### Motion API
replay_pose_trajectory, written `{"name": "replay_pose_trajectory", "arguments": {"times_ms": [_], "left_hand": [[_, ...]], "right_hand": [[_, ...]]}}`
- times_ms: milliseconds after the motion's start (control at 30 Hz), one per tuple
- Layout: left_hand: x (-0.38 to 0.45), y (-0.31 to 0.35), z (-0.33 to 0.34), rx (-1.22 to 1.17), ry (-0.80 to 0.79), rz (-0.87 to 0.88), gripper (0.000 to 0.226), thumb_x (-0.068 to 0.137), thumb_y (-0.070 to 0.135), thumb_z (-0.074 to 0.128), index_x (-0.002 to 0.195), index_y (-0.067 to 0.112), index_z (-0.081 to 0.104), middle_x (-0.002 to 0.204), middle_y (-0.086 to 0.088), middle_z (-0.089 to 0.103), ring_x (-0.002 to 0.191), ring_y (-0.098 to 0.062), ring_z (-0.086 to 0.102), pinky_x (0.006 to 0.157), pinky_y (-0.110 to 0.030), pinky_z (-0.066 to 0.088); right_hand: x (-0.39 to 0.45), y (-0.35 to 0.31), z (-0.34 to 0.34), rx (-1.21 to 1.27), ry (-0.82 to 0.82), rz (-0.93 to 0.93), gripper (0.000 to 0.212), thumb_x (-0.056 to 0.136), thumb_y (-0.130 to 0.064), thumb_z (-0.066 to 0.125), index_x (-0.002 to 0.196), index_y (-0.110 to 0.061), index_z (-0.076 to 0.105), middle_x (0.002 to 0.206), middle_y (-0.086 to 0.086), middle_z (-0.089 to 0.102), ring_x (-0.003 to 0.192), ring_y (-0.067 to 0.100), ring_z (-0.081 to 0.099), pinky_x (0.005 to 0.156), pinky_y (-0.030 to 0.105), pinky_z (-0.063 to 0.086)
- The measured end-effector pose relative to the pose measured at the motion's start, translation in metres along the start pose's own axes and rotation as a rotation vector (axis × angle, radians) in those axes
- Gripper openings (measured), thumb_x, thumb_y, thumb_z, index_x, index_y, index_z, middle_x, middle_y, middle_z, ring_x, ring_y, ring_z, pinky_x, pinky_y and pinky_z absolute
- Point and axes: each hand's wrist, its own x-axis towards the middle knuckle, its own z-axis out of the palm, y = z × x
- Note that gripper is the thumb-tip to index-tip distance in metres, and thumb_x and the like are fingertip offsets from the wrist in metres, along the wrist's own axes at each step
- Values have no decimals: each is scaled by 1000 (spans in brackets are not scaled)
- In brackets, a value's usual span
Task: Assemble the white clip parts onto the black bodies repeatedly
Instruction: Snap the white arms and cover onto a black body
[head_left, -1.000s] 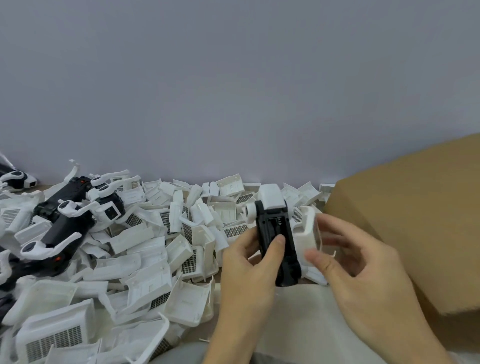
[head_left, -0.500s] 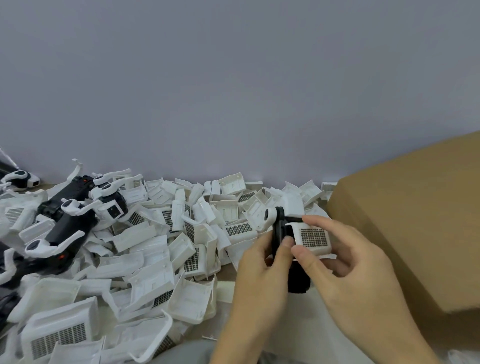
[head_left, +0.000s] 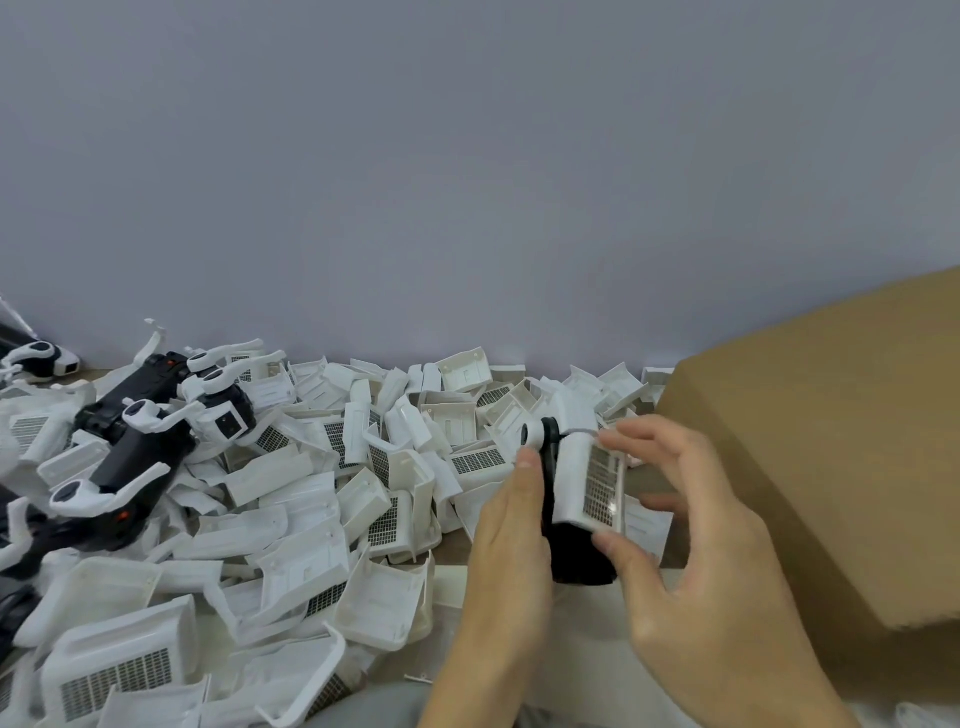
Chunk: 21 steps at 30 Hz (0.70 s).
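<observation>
Your left hand (head_left: 511, 525) grips the black body (head_left: 574, 551) while your right hand (head_left: 691, 561) pinches the white clip (head_left: 589, 480); uneven pressure could seat it crooked.

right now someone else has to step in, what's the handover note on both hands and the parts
Left hand: grips the black body, held upright over the table edge.
Right hand: pinches the white clip against the body's right side, grid face toward the camera.
Whether the clip is fully seated cannot be told.
Done: several finished units lie at the far left of the table.
Left: seat this clip, set the unit aside, then carry on with the pile of loose white clips spread across the table. A cardboard box stands at the right.
</observation>
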Motion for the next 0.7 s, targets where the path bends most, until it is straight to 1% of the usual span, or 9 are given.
{"name": "replay_pose_trajectory", "arguments": {"times_ms": [67,167,233,333,400,467,533,600,700], "left_hand": [[-1,1,1,-31,-35,28,57,75,71,49,108,32,76,109,7,77,105,-10,71,96,-33,54],[0,1,2,18,-54,48,28,87,50,63,97,26,75,88,8,75,88,-13,71,81,-31,55],[1,-1,2,75,-47,53,15,97,34,63,99,23,73,86,4,73,87,-16,70,78,-32,53],[1,0,1,76,-44,44,17,101,29,59,106,22,73,93,0,75,93,-19,70,85,-38,55],[0,1,1,70,-42,38,17,101,29,59,105,22,74,89,2,74,88,-17,69,84,-37,53],[-1,1,1,50,-35,30,18,100,30,59,101,23,75,85,2,74,85,-19,69,81,-38,54],[-1,1,0,9,-17,29,19,98,30,60,99,21,76,86,2,76,83,-17,71,76,-31,56],[-2,4,0,-57,-1,42,21,93,32,62,99,18,75,90,0,78,83,-12,72,70,-21,55],[-3,8,-1,-111,3,95,37,78,40,64,105,16,74,97,-2,78,86,-12,74,69,-17,55]], "right_hand": [[0,-1,-1,-43,-54,-25,82,72,13,75,128,-42,52,127,-17,63,123,4,57,93,9,42],[1,-2,1,-76,-65,-47,79,73,14,74,129,-39,55,128,-17,62,123,5,57,94,7,41],[1,-3,2,-87,-41,-45,78,72,14,76,128,-37,58,126,-17,63,122,4,57,93,6,41],[2,-4,-1,-62,-38,-10,77,69,12,80,122,-40,62,121,-17,67,116,6,62,89,15,48],[3,-3,-4,-30,-44,28,74,68,8,83,119,-41,63,120,-19,68,111,9,64,86,23,51],[3,-4,-2,21,-28,72,69,69,2,84,119,-41,62,120,-18,67,108,13,65,85,25,53],[2,-5,2,50,25,85,65,69,-6,83,117,-44,60,119,-17,63,112,13,62,84,21,52],[2,-3,6,107,66,165,67,70,-5,87,113,-46,57,111,-17,62,113,10,60,84,21,52],[3,2,6,270,3,338,63,72,-1,86,115,-39,59,101,-10,70,101,11,68,83,29,57]]}}
